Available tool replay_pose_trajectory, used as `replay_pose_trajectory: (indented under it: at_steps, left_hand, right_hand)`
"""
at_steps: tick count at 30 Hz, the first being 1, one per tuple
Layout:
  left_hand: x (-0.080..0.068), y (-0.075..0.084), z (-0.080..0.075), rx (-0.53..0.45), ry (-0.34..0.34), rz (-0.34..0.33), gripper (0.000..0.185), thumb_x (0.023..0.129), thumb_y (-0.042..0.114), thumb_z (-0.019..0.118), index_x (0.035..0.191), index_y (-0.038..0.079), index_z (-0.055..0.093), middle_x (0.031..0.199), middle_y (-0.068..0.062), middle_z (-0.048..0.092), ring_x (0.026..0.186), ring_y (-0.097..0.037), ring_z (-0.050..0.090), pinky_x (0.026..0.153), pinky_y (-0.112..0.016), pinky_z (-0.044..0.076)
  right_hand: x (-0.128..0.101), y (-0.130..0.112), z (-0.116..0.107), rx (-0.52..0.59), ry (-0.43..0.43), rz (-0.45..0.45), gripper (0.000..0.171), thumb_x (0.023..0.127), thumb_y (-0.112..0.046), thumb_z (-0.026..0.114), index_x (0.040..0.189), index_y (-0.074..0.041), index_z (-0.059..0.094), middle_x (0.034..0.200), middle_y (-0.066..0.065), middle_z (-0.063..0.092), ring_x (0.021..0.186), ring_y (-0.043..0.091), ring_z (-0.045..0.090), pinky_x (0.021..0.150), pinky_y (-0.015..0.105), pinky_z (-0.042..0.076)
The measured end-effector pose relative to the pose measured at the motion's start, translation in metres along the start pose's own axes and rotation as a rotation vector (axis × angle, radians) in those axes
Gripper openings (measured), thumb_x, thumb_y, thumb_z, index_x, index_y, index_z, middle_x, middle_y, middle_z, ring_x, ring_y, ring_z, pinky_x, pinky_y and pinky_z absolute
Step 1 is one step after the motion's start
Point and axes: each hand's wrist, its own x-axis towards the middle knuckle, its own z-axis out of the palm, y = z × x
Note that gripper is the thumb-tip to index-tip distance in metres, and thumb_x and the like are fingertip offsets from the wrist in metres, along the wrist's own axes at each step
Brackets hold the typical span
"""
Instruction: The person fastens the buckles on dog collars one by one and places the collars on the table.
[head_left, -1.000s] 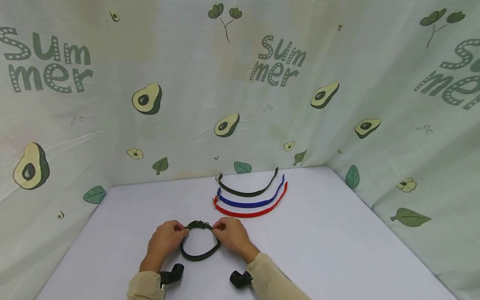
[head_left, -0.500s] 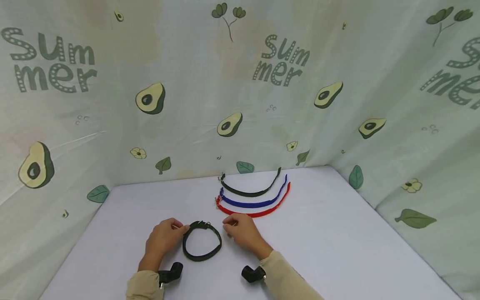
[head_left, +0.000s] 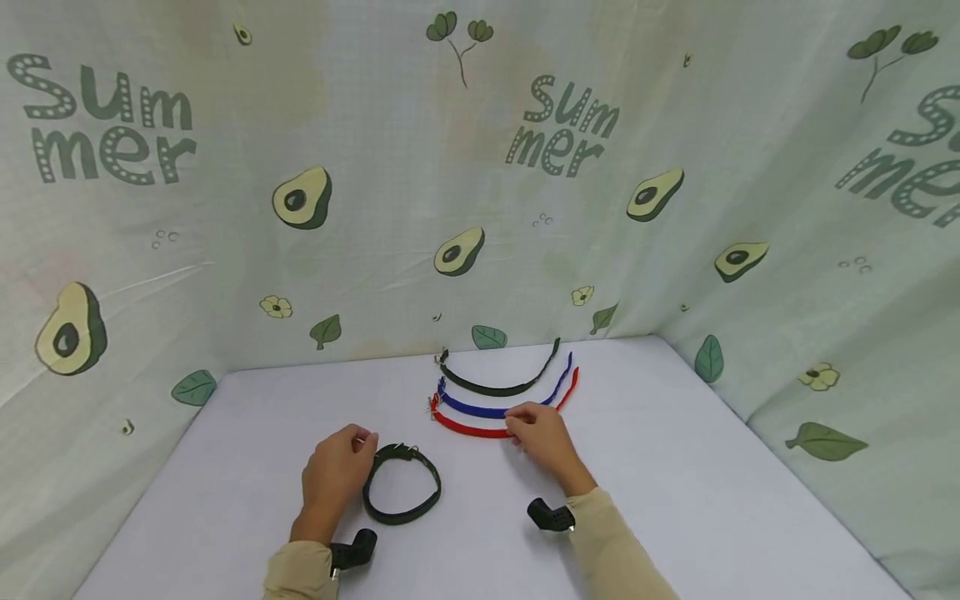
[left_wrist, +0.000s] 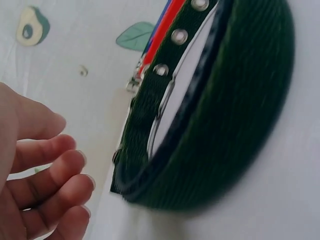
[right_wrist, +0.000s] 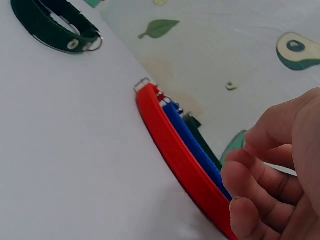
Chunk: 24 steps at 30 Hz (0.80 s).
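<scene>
A dark green pet collar (head_left: pixel 401 517) with metal eyelets and a ring lies buckled into a loop on the table. Just left of it is my left hand (head_left: pixel 337 471), fingers loosely curled; the left wrist view shows a gap between the fingertips (left_wrist: pixel 75 160) and the green collar (left_wrist: pixel 240 115). Farther right, my right hand (head_left: pixel 547 437) hovers over a red collar (head_left: pixel 472 431) and covers part of it. The fingers (right_wrist: pixel 245 175) are loosely bent with nothing visible between them. Whether they touch the red collar (right_wrist: pixel 170 150) I cannot tell.
Behind the red collar lie an unbuckled blue collar (head_left: pixel 472 410) and a second dark green one (head_left: pixel 491 390), curved side by side with buckles at the left. The white table (head_left: pixel 675 483) meets an avocado-printed cloth (head_left: pixel 360 250) at its back and sides.
My right hand has let go of the looped green collar and moved right, over the red collar. My left hand has come off the loop and sits beside it.
</scene>
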Motion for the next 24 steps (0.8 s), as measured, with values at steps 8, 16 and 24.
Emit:
replay_pose_trajectory:
  at_steps: [8,16,24]
  left_hand:
    - [0.003,0.024,0.019,-0.017,0.001,0.073,0.019,0.095,0.027,0.066,0.099,0.011,0.073,0.075,0.004,0.061,0.066,-0.016,0.054,0.055,-0.032,0.041]
    - [0.004,0.058,0.038,0.006,-0.105,0.147,0.016,0.094,0.028,0.066,0.096,0.013,0.072,0.071,0.006,0.059,0.065,-0.014,0.052,0.055,-0.032,0.042]
    - [0.001,0.083,0.054,0.014,-0.169,0.174,0.015,0.093,0.028,0.068,0.094,0.013,0.071,0.069,0.004,0.057,0.063,-0.015,0.051,0.054,-0.031,0.042]
  right_hand:
    - [0.006,0.015,-0.035,-0.123,0.162,0.091,0.017,0.094,-0.015,0.068,0.105,-0.002,0.073,0.073,0.003,0.063,0.063,0.016,0.058,0.06,0.03,0.046]
    - [0.008,0.03,-0.047,-0.17,0.182,0.118,0.025,0.091,-0.015,0.065,0.111,-0.001,0.07,0.071,0.003,0.063,0.062,0.015,0.057,0.058,0.03,0.044]
    - [0.007,0.036,-0.045,-0.169,0.175,0.143,0.031,0.091,-0.016,0.065,0.119,-0.002,0.067,0.077,0.004,0.065,0.066,0.016,0.059,0.061,0.031,0.044]
